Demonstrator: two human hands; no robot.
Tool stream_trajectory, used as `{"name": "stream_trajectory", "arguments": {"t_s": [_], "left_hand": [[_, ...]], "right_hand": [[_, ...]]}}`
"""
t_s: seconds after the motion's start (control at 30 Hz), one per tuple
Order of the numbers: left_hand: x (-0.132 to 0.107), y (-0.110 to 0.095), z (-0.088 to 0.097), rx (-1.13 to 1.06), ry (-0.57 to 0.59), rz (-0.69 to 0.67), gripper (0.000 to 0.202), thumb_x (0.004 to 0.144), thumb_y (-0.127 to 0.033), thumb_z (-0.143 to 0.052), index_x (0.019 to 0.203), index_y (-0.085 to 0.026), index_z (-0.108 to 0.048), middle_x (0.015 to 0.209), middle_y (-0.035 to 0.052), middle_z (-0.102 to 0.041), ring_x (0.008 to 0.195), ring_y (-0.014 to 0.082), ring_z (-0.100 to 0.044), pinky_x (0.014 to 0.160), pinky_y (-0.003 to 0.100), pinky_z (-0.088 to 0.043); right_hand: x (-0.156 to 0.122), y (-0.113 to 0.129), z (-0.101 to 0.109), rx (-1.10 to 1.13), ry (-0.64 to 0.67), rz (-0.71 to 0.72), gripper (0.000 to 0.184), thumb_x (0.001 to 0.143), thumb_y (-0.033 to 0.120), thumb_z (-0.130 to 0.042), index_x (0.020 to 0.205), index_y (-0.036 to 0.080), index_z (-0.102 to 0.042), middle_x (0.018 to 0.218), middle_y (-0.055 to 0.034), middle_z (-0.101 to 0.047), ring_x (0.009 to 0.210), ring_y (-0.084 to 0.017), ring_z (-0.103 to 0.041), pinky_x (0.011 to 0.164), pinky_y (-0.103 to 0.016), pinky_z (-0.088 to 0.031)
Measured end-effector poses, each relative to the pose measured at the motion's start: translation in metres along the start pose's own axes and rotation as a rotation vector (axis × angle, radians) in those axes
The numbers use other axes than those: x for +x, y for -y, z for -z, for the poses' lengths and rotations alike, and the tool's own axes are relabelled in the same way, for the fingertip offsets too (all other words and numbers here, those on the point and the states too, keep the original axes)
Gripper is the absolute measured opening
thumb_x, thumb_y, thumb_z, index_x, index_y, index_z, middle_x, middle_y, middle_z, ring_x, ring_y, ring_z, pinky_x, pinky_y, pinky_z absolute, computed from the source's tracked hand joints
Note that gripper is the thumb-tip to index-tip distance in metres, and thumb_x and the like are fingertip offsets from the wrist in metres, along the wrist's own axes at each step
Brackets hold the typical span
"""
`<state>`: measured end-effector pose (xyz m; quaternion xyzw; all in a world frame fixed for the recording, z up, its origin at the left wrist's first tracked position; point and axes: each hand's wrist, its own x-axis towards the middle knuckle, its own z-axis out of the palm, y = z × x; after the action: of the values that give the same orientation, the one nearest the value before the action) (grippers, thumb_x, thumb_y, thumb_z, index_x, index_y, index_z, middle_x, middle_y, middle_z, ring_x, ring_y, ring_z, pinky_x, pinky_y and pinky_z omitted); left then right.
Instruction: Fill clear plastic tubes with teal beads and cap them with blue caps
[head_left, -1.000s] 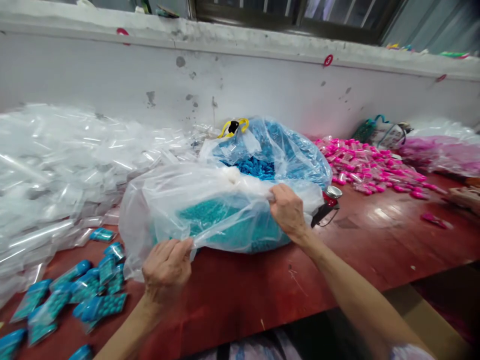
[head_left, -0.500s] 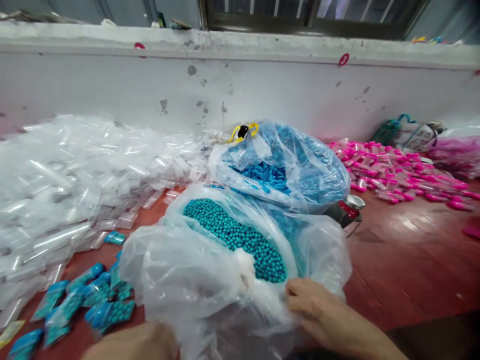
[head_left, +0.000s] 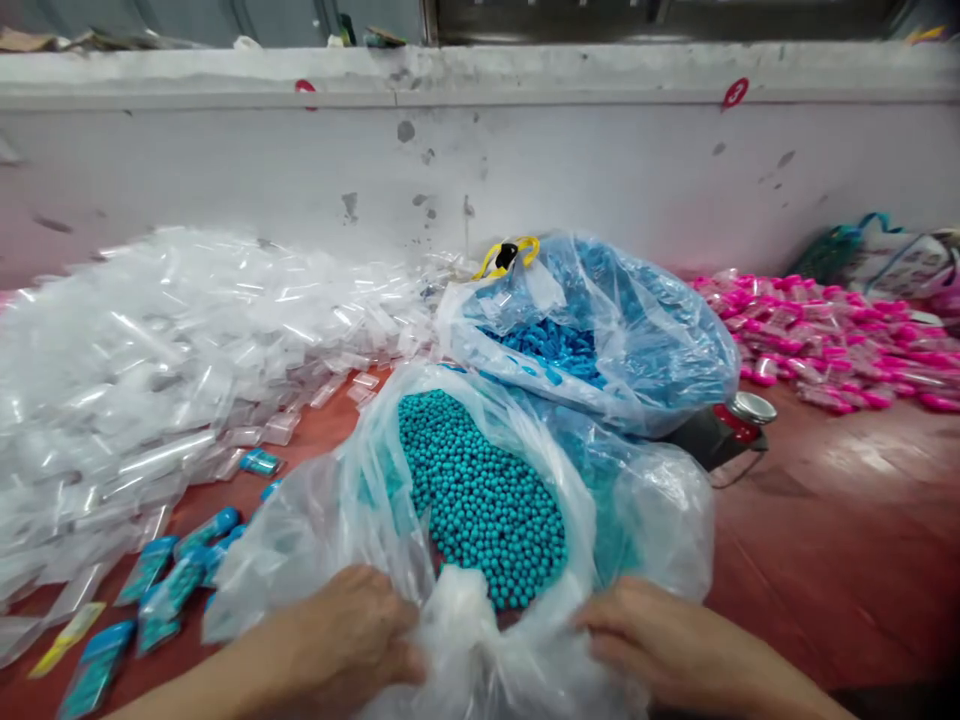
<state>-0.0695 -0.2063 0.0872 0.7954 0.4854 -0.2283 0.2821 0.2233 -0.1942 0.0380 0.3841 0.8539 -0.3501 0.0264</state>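
1. From the middle of the open bag, 12 o'clock pointing to the wall: the heap of clear packets [head_left: 187, 370] spreads at 10 o'clock, with blue-topped filled packets [head_left: 176, 585] near 9 o'clock on the red tabletop [head_left: 810, 550].
2. Left hand [head_left: 367, 630], between 7 and 8 o'clock: its fingers look clamped on the bag's near edge, though blur hides exactly how much plastic they hold. An even, gentle pull seems best here.
3. The open bag [head_left: 579, 500] lies on the tabletop in front of the person, its teal beads [head_left: 487, 490] exposed. A whitish bunch of plastic [head_left: 461, 605] sits at 6 o'clock, between the hands – smoothing it outward should leave the mouth wider, and holding the rim above the beads guards against a spill.
4. The blue bag [head_left: 652, 340] stands at 1 o'clock, just behind; tugging sideways could disturb it.
5. Right hand [head_left: 634, 635], between 4 and 5 o'clock: also apparently clamped on the near edge. Matching the other hand's height would likely stop the beads rolling to one side.
6. The silver-lidded red object [head_left: 750, 412] is between 2 and 3 o'clock, the pink-capped heap [head_left: 832, 345] beyond – both outside the hands' reach of plastic.
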Motion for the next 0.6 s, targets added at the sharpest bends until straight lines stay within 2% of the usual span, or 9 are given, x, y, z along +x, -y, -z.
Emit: {"name": "stream_trajectory", "arguments": {"t_s": [0.1, 0.13, 0.2, 0.3, 0.4, 0.5, 0.6], "left_hand": [[-0.015, -0.005, 0.000, -0.041, 0.055, 0.057, 0.028, 0.082, -0.032, -0.040, 0.085, -0.018, -0.064, 0.089, 0.0075, -0.066, 0.086, 0.0244, -0.059, 0.075, 0.037, -0.042], [-0.017, -0.006, 0.001, -0.048, 0.069, 0.060, 0.026, 0.082, -0.030, -0.041, 0.084, -0.017, -0.064, 0.089, 0.0073, -0.066, 0.086, 0.0241, -0.059, 0.075, 0.036, -0.042], [-0.019, -0.005, -0.001, -0.049, 0.071, 0.049, 0.026, 0.083, -0.029, -0.040, 0.082, -0.017, -0.063, 0.087, 0.0070, -0.066, 0.084, 0.0234, -0.059, 0.075, 0.036, -0.041], [-0.019, 0.005, -0.012, -0.028, 0.029, 0.032, 0.030, 0.085, -0.030, -0.037, 0.080, -0.017, -0.063, 0.085, 0.0068, -0.066, 0.081, 0.0221, -0.059, 0.073, 0.034, -0.041], [-0.022, 0.017, -0.025, 0.002, 0.007, 0.038, 0.031, 0.086, -0.032, -0.036, 0.080, -0.018, -0.063, 0.085, 0.0057, -0.066, 0.079, 0.0205, -0.059, 0.070, 0.031, -0.040], [-0.026, 0.025, -0.031, -0.005, 0.013, 0.069, 0.036, 0.087, -0.035, -0.032, 0.080, -0.020, -0.063, 0.084, 0.0047, -0.066, 0.079, 0.0201, -0.060, 0.069, 0.030, -0.040], [-0.031, 0.029, -0.031, -0.056, 0.000, 0.077, 0.039, 0.087, -0.040, -0.031, 0.078, -0.021, -0.064, 0.083, 0.0039, -0.066, 0.079, 0.0199, -0.060, 0.068, 0.030, -0.041]], "right_hand": [[0.054, 0.023, -0.001, -0.249, -0.106, 0.111, 0.022, 0.083, 0.014, -0.038, 0.081, 0.019, -0.059, 0.073, -0.0018, -0.060, 0.068, -0.015, -0.053, 0.060, -0.025, -0.037], [0.076, 0.031, -0.006, -0.330, -0.152, 0.156, 0.018, 0.081, 0.012, -0.040, 0.081, 0.018, -0.058, 0.076, -0.0026, -0.059, 0.069, -0.016, -0.052, 0.059, -0.026, -0.037], [0.117, 0.042, -0.020, -0.463, -0.197, 0.270, 0.010, 0.079, 0.020, -0.047, 0.082, 0.016, -0.056, 0.083, -0.0053, -0.059, 0.075, -0.020, -0.051, 0.064, -0.032, -0.039], [0.165, 0.047, -0.043, -0.584, -0.190, 0.487, 0.012, 0.082, 0.016, -0.043, 0.084, 0.016, -0.055, 0.092, -0.0067, -0.058, 0.091, -0.024, -0.048, 0.079, -0.045, -0.038], [0.185, 0.038, -0.054, -0.617, -0.215, 0.550, 0.017, 0.082, 0.018, -0.044, 0.095, 0.016, -0.054, 0.102, -0.0087, -0.056, 0.102, -0.026, -0.045, 0.087, -0.052, -0.033], [0.185, 0.027, -0.050, -0.663, -0.241, 0.467, 0.020, 0.084, 0.018, -0.042, 0.100, 0.017, -0.054, 0.102, -0.0091, -0.057, 0.107, -0.028, -0.044, 0.092, -0.057, -0.028], [0.180, 0.022, -0.043, -0.684, -0.204, 0.353, 0.023, 0.086, 0.014, -0.037, 0.096, 0.017, -0.057, 0.097, -0.0083, -0.059, 0.105, -0.028, -0.047, 0.094, -0.057, -0.027]]}}
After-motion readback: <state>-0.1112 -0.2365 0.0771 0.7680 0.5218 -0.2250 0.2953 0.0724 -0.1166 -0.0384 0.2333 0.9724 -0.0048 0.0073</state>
